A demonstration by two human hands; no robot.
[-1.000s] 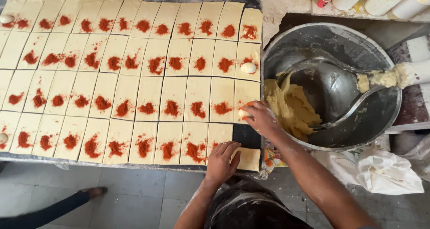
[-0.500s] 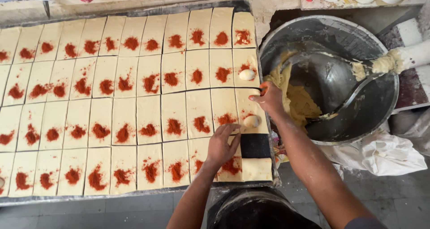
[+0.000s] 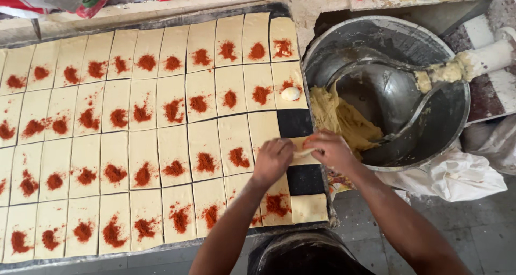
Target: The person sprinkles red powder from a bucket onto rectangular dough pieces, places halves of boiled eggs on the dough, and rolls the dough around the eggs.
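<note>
Hands meet over the right edge of the dark bench point(image 3: 304, 179): left hand point(image 3: 273, 160) and right hand point(image 3: 331, 148) both pinch one pale square dough piece point(image 3: 302, 147) between them, its long axis left-right, just near of the empty spot.

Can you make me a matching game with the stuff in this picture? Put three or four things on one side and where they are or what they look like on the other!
Things:
1. small white ball of filling
2. big round metal mixing bowl
3. flat pale dough square
4. crumpled white cloth

Descriptions:
A. held between both hands
B. has yellow dough inside
C. lies on the floor beside the bowl
D. sits on a red-spotted square near the tray's right edge

Pairs: 1-D, 2-B, 3-A, 4-C
</note>
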